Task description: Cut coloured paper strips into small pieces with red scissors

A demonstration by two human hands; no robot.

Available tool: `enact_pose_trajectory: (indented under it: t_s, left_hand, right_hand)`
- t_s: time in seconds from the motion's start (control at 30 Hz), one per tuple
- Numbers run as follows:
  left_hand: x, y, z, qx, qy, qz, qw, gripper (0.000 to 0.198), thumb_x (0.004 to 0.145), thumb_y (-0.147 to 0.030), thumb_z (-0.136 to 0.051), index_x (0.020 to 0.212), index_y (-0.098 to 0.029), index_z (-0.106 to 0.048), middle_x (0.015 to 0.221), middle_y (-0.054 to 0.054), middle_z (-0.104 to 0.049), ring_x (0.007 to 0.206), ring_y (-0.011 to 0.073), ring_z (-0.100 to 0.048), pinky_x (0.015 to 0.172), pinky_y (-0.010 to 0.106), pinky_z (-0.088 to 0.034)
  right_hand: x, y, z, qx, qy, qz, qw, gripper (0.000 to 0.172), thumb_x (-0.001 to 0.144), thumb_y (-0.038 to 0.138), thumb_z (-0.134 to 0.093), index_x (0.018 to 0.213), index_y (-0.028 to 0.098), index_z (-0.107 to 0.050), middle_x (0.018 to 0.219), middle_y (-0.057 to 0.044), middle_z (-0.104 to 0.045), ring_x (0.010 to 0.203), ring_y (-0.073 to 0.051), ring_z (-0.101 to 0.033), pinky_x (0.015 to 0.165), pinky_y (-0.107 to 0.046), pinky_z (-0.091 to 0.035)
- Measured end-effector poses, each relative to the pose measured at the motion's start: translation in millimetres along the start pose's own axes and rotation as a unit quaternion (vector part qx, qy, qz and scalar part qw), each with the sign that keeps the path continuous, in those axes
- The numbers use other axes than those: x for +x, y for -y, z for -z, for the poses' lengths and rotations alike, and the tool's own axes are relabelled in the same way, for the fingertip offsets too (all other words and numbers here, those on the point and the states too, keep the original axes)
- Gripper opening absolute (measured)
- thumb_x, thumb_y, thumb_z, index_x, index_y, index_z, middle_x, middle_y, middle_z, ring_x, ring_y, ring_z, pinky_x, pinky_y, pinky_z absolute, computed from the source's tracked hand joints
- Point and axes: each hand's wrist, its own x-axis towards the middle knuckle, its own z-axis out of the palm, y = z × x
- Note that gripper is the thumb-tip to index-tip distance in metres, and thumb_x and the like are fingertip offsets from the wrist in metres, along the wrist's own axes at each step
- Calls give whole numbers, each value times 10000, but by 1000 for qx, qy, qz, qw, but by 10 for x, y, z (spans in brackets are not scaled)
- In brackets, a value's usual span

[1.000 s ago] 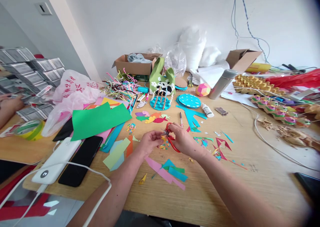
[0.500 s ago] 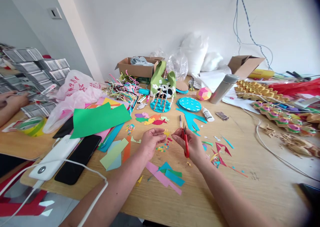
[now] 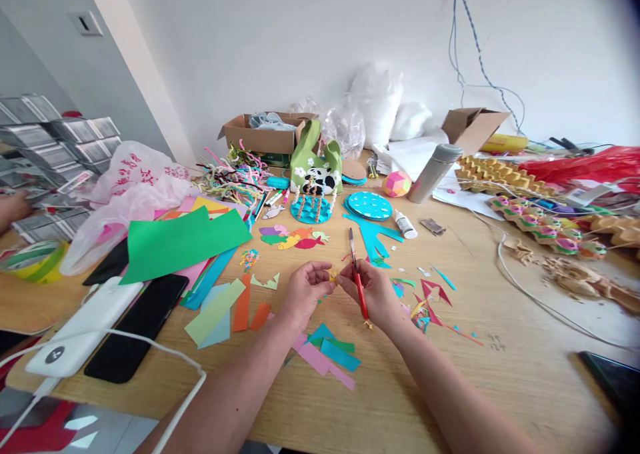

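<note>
My left hand pinches a small piece of yellow paper over the middle of the table. Red-handled scissors sit in my right hand, blades pointing away from me and looking closed. The right fingertips meet the yellow piece beside the left ones; whether they also grip it I cannot tell. Beyond my hands lie several coloured paper fish. A little pile of paper dots is to the left. Pink and blue paper strips lie nearer me, and red scraps lie to the right.
Green paper sheets, a black phone and a white power bank with a looping cable occupy the left. Blue discs, a glue bottle and a grey flask stand farther back. A co-worker's hand shows at far left.
My hands have come closer together, with the right fingertips now at the yellow paper. The scissors have tipped leftward. The whole view has shifted slightly, and the co-worker's hand shows less.
</note>
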Motion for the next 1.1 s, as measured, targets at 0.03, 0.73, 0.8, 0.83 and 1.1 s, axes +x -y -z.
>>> enact_pose_trajectory:
  t_s: [0.03,0.73,0.8,0.83,1.1]
  left_hand:
    - [-2,-12,4,-5,-2,-2,1000,354,540,-116,-721,878,-139,-617,676,-3,-586,617,99,-551,599,227,-433]
    - [-40,-38,27,-142,-43,31,988,364,540,-140,-751,870,-142,-597,731,3,-605,625,107,-598,661,270,-495]
    - [-52,-42,11,-139,-42,35,989,369,529,-131,-751,865,-141,-599,716,-2,-602,619,107,-597,659,270,-492]
    - [-60,-45,1,-138,-40,37,989,370,526,-127,-749,864,-140,-600,709,-5,-600,613,107,-596,657,271,-491]
    - [-100,-50,-43,-134,-33,33,990,350,526,-110,-730,852,-128,-605,723,16,-611,654,135,-606,662,295,-499]
  right_hand:
    - [-11,19,15,-6,3,-4,1000,298,730,462,-644,720,180,-547,617,-3,-590,551,-141,-528,496,-233,-388]
    - [-303,-57,-152,97,151,-123,976,403,752,531,-587,592,167,-521,486,-13,-598,387,-140,-555,371,-225,-416]
    - [-300,-69,-148,105,149,-132,974,406,739,538,-597,595,165,-529,491,-13,-603,402,-146,-571,382,-229,-437]
    - [-299,-77,-145,108,149,-134,974,405,736,539,-599,599,164,-535,492,-13,-604,409,-147,-577,387,-228,-444]
    - [-305,-104,-138,140,162,-135,967,420,744,548,-588,607,153,-542,501,-19,-608,405,-134,-574,389,-214,-448]
